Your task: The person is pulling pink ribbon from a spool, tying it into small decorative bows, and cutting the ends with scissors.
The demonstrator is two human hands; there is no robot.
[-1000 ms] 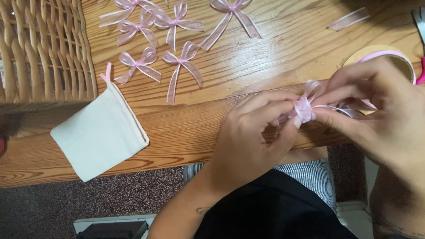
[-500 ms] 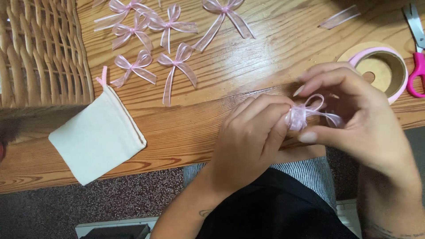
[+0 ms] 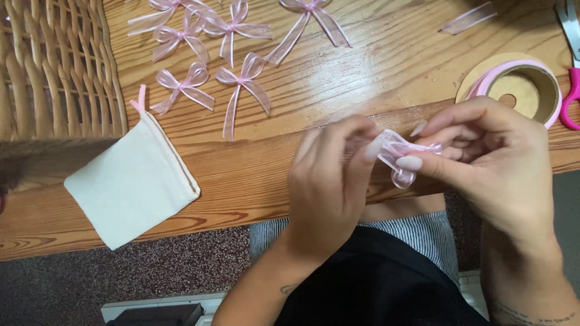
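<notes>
Both hands meet over the front edge of the wooden table [image 3: 374, 72]. My left hand [image 3: 329, 181] and my right hand [image 3: 483, 163] pinch a sheer pink ribbon loop [image 3: 399, 157] between their fingertips, held just above the table edge. The ribbon's loops stick out between my thumbs and forefingers; part of it is hidden inside the fingers. Several finished pink ribbon bows [image 3: 238, 87] lie on the table further back, to the left of my hands.
A small cream cloth pouch [image 3: 133, 184] with a pink drawstring lies at the left front. A wicker basket [image 3: 54, 72] stands at far left. A spool of pink ribbon [image 3: 519, 84] and pink-handled scissors [image 3: 571, 90] sit at right. A loose ribbon strip [image 3: 468, 18] lies at the back.
The view has shifted a little. My hands have turned and worked the ribbon piece; the right fingers now pinch it from the right while the left fingers pull back slightly.
</notes>
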